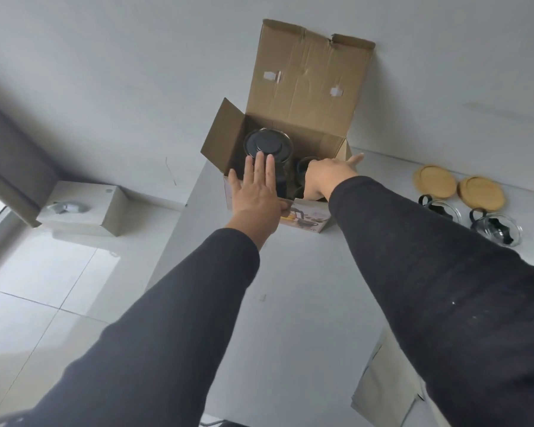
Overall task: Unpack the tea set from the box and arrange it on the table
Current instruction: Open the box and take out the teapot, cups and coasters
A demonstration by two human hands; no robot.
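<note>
Two dark sleeves reach from the bottom of the frame up toward centre. Lower right, flat pieces of cardboard [386, 392] lie at the table [290, 288] edge. Right of centre, two glass cups [497, 229] with black handles sit side by side on the table, and just beyond them two round wooden coasters [458, 187] lie flat, nearly touching each other. Left hand [256, 192] is flat, fingers spread and pointing up-frame, palm over the near rim of the box [278, 167], fingertips overlapping the teapot [268, 146]; not gripping anything. Right hand [329, 177] reaches into the right half of the box, thumb sticking out toward the right wall; fingers hidden inside, can't tell if they are closed on anything. Teapot stands upright in the left half of the box, long axis vertical, black lid facing the camera. Box is open at upper centre, tall back flap leaning on the wall. Left of the frame, a white box [84, 208] sits on the tiled floor
</note>
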